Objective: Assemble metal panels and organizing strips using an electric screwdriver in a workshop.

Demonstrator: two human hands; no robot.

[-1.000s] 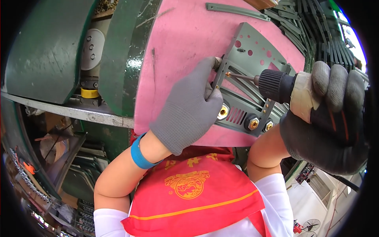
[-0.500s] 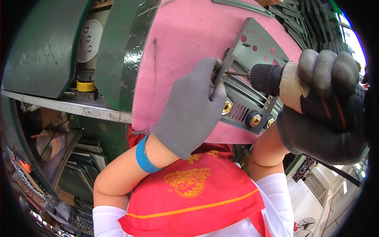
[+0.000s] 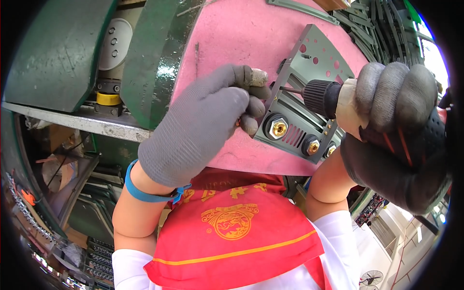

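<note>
My right hand [image 3: 394,96], in a grey glove, grips a power screwdriver [image 3: 323,98] with a black chuck and a pale taped collar. Its thin bit points left, the tip at the upright edge of a grey metal bracket [image 3: 316,72]. That bracket has round holes, slots and brass hex fittings [image 3: 278,128] with black collars along its near side. To the left of the bracket, my left hand [image 3: 203,116] is half curled, its fingers drawn together. A small reddish speck shows under the fingers; what they hold is mostly hidden.
The bracket lies on a pink padded surface [image 3: 232,38]. Grey metal strips [image 3: 367,29] are heaped at the far right, with a long strip [image 3: 302,10] at the back. Dark green machine panels [image 3: 58,53] and a metal ledge [image 3: 72,124] stand at left.
My left hand has pulled back leftward from the bracket's edge, and its fingers have curled. The screwdriver has shifted slightly, its bit still at the bracket's edge.
</note>
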